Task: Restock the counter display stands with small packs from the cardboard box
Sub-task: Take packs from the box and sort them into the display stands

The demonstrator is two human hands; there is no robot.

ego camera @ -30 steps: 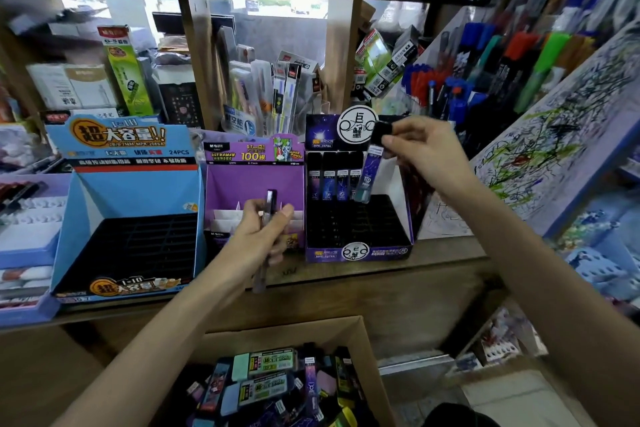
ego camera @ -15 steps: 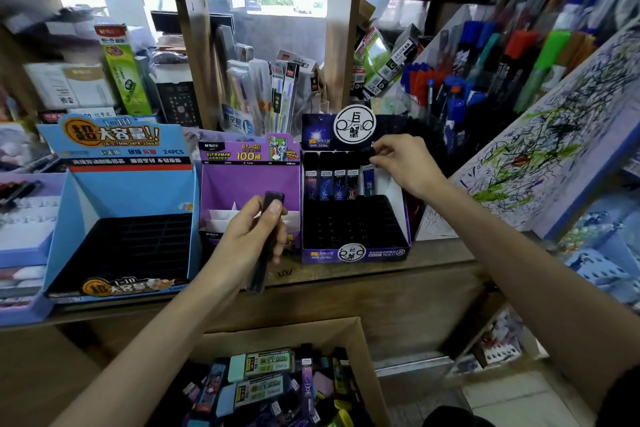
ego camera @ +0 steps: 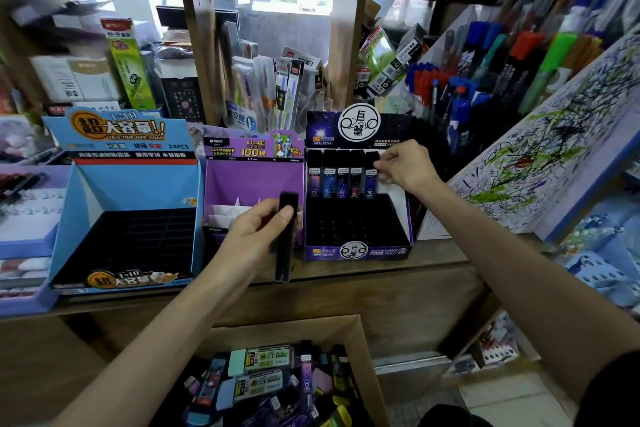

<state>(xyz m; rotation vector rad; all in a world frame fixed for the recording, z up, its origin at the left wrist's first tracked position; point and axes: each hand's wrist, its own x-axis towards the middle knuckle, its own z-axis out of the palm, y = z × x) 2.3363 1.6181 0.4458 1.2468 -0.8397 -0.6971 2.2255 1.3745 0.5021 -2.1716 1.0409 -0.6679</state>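
A second ago my right hand (ego camera: 403,166) carried a slim pack tilted above the dark purple stand (ego camera: 356,204); now that fifth pack (ego camera: 370,178) stands upright in the far row, just to the right of four others. My fingertips are touching its upper edge, pinched lightly, so I judge it is seated but I have not let it go. My left hand (ego camera: 261,229) has hardly moved: it grips a black pack (ego camera: 286,236) upright, in front of the gap between the purple middle stand (ego camera: 254,180) and the dark one.

For the task this means one more slot is filled, and the pack in my left hand probably goes next, to the right end of that row. The blue stand (ego camera: 124,204) on the left has all its slots empty. The cardboard box (ego camera: 287,381) near me holds many mixed packs.
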